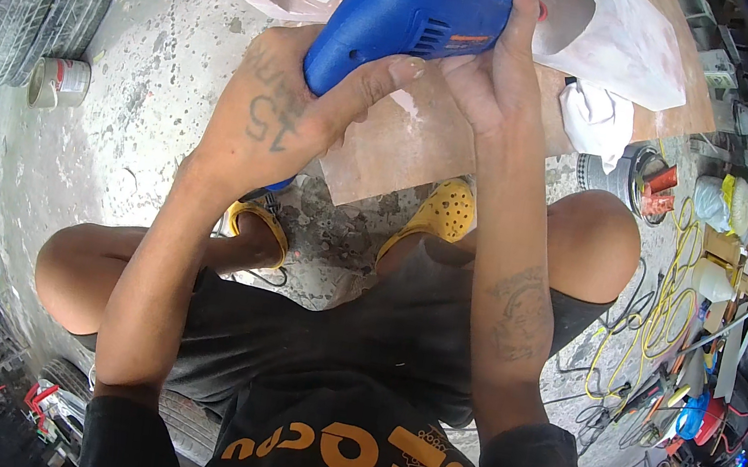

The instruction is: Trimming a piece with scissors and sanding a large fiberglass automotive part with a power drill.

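Observation:
A blue power tool (411, 17), pistol-shaped like a drill, is held up in front of me at the top middle. My left hand (285, 114) wraps around its grip, with the thumb lying along the body. The lower end of the grip shows just below that hand. My right hand (493, 82) is closed around the tool's right end; its fingertips are partly hidden behind the body. Beyond the tool lies a white moulded shell (631, 35) with large openings, resting on a brown board (405, 156). The tool's tip is out of sight.
A crumpled white cloth (594, 117) lies at the board's right edge. Two tyres (46, 1) and a paint can (60, 83) stand at left. Yellow cable (662, 315) winds over the right floor near an open tin (629, 175). My feet wear yellow clogs (435, 214).

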Motion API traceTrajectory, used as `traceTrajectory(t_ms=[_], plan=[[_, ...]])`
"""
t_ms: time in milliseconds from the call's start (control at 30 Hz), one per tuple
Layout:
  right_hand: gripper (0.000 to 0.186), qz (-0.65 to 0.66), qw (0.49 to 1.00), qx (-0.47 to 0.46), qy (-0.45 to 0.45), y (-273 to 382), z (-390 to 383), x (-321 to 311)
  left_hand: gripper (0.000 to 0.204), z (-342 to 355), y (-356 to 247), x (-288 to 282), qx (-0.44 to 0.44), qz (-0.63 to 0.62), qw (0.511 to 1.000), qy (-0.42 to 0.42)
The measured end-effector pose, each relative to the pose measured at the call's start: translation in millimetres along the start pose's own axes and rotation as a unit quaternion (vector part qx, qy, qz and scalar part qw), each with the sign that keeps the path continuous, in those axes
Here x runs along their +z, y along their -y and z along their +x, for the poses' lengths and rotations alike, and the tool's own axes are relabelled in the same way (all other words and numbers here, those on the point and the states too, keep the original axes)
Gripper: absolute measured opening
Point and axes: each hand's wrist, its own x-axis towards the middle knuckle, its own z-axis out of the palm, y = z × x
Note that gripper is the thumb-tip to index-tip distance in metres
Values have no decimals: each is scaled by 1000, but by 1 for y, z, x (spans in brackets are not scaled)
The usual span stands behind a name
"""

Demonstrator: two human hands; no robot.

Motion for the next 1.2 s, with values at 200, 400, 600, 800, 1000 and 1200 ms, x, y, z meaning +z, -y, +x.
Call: traceTrajectory(t_ms=[200, 400, 600, 800, 1000, 1200], plan=[[50, -9, 999, -28, -15, 2, 1, 2, 56, 3, 1, 1, -5, -4, 1000, 5], [50, -11, 999, -34, -34, 2, 3, 1, 56, 4, 2, 2, -4, -5, 1000, 5], [55, -16, 999, -12, -24, 4, 3, -1, 55, 5, 8, 4, 1, -9, 1000, 5], [58, -26, 999, -10, -20, 4, 5, 2, 52, 7, 11, 4, 24, -20, 999, -5], [57, -17, 1000, -13, -12, 6, 3, -1, 52, 5, 4, 6, 23, -7, 1000, -2], [56, 9, 1000, -19, -18, 1, 3, 3, 50, 2, -8, 1, 19, 22, 1000, -2]])
